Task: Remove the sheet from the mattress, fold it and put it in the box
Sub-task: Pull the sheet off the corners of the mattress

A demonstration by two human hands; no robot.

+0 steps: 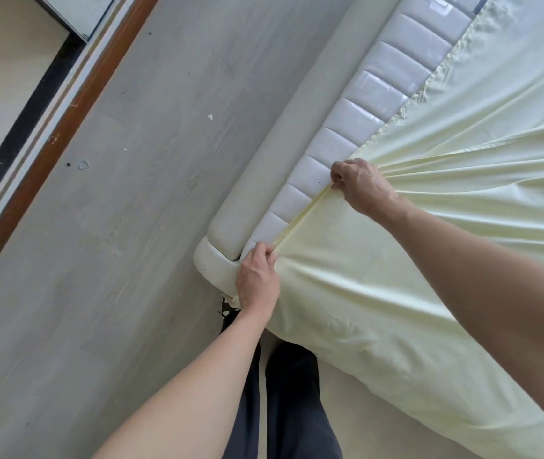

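A pale yellow sheet (429,200) covers the mattress, whose quilted white side (376,91) shows along the left edge. My left hand (257,276) pinches the sheet's hem at the mattress corner. My right hand (360,187) grips the same hem a little farther along the edge. Between the two hands the hem is pulled taut in a straight line. Folds fan out across the sheet from my right hand. No box is in view.
A padded off-white bed frame (264,183) runs beside the mattress. Grey wood-look floor (115,226) lies to the left, with small scraps on it. A brown door threshold (65,111) crosses the upper left. My dark trouser legs (287,392) stand at the bed's corner.
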